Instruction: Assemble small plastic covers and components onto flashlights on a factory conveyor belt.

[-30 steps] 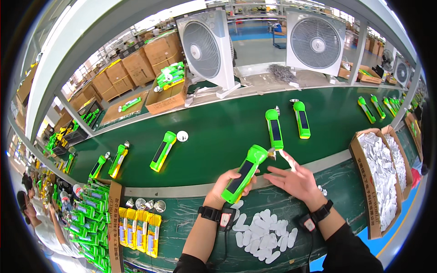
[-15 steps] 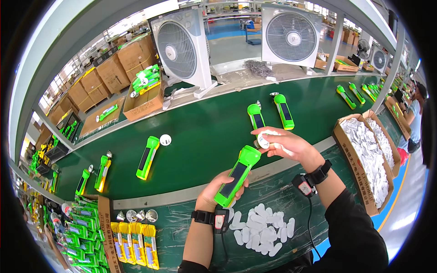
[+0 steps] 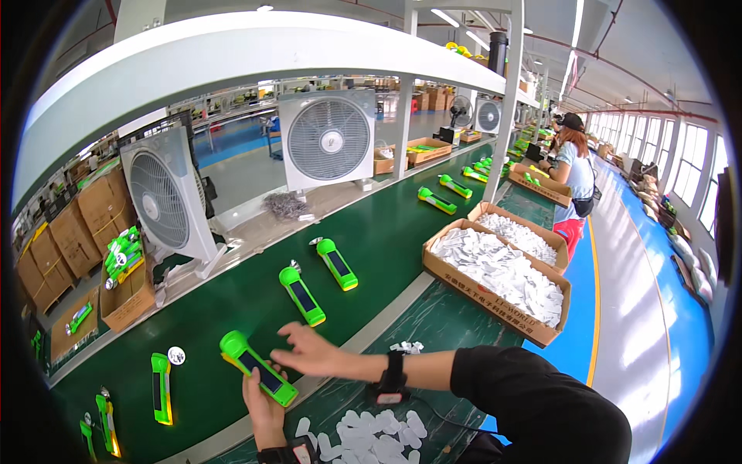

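Flashlight: green, with a dark panel (image 3: 257,368), clasped in my left hand (image 3: 265,404) above the near edge of the green belt, head end pointing up-left.
Left grip: clenched around the flashlight's lower body.
Right hand: (image 3: 309,352) fingers spread flat, released, hovering just beside the flashlight (touching or not, I cannot tell).
White pieces: small flat shapes (image 3: 371,435) scattered on the worktop under my forearms.
Belt: green conveyor (image 3: 386,232) carrying two more flashlights (image 3: 302,294) (image 3: 337,263) further on.
Boxes: two cardboard cartons of white parts (image 3: 502,271) to my right.
Fans: two white box fans (image 3: 328,138) behind the belt.
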Motion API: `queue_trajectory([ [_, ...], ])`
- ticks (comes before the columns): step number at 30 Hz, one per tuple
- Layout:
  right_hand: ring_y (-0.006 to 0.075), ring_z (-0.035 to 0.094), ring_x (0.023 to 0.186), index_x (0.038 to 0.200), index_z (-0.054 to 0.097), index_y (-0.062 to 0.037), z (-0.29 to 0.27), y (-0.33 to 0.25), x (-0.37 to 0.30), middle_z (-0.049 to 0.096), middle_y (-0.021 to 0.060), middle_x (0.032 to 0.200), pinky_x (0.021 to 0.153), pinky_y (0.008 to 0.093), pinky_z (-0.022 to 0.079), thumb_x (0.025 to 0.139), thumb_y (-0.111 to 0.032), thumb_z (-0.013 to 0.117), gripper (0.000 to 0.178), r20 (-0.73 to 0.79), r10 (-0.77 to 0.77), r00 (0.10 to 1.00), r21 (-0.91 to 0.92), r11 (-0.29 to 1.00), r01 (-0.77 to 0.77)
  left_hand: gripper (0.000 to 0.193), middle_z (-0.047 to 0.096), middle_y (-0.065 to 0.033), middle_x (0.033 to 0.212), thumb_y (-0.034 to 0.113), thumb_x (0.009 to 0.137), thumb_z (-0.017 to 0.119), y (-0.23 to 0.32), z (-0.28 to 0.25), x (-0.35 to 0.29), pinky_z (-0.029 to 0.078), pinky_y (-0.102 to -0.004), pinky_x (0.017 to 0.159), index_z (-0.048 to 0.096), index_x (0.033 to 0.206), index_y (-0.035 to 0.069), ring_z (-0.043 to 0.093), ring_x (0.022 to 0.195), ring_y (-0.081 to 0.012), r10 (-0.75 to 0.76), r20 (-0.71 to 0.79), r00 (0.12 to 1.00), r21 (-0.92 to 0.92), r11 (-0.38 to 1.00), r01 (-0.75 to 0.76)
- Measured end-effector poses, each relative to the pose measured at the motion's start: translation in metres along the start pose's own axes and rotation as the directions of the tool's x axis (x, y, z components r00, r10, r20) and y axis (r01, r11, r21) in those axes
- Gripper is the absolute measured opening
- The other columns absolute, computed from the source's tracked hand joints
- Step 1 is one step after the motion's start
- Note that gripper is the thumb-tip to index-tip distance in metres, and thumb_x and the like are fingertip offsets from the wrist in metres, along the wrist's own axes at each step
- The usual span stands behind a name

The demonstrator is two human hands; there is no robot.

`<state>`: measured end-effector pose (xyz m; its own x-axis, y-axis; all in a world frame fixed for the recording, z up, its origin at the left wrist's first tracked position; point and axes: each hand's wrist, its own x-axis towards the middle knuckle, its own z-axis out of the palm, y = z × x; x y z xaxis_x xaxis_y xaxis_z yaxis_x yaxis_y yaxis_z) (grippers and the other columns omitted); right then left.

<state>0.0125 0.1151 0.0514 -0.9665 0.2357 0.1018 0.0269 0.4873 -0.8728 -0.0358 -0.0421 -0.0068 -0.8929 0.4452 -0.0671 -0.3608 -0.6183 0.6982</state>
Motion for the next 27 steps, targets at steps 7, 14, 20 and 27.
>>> queue_trajectory([
  [7,0.0369,0.053,0.097,0.118,0.047,-0.001,0.047,-0.007,-0.006,0.047,0.0224,0.105,0.085,0.0397,0.045,0.076,-0.034,0.068,0.058,0.03,-0.092,0.995,-0.157,0.983,0.096,0.038,0.053,-0.0075,0.112,0.036,0.1,0.03,0.002,0.003,0.007,0.041,-0.0396,0.095,0.044,0.12,0.007,0.053,0.106,-0.0213,0.077,0.151,0.986,-0.232,0.972,-0.041],
  [14,0.0372,0.057,0.085,0.102,0.058,0.0026,0.044,-0.004,-0.006,0.056,0.0209,0.094,0.074,0.0419,0.047,0.071,-0.028,0.07,0.045,-0.03,-0.194,0.98,-0.18,0.966,0.186,0.038,0.051,-0.0075,0.116,0.035,0.101,0.031,-0.006,-0.017,0.014,0.041,-0.0389,0.097,0.043,0.123,0.007,0.051,0.11,-0.0212,0.034,0.157,0.987,-0.177,0.984,-0.006],
  [20,0.0318,0.063,0.079,0.099,0.06,0.0065,0.03,0.0,-0.005,0.063,0.0196,0.085,0.07,0.0358,0.049,0.075,-0.022,0.068,0.038,0.063,-0.249,0.966,0.13,0.962,0.239,0.04,0.05,-0.0099,0.119,0.034,0.099,0.037,-0.004,-0.019,0.013,0.04,-0.0409,0.097,0.042,0.125,0.004,0.05,0.112,-0.0231,0.064,0.212,0.975,-0.156,0.987,-0.031],
  [27,0.0268,0.063,0.072,0.101,0.059,0.0076,0.033,0.008,-0.001,0.064,0.0188,0.083,0.069,0.0322,0.049,0.078,-0.02,0.067,0.037,0.049,-0.235,0.971,0.172,0.959,0.224,0.045,0.05,-0.0119,0.121,0.035,0.098,0.042,0.0,-0.017,0.012,0.039,-0.0415,0.099,0.04,0.127,0.001,0.049,0.114,-0.0232,0.094,0.222,0.97,-0.151,0.987,-0.061],
])
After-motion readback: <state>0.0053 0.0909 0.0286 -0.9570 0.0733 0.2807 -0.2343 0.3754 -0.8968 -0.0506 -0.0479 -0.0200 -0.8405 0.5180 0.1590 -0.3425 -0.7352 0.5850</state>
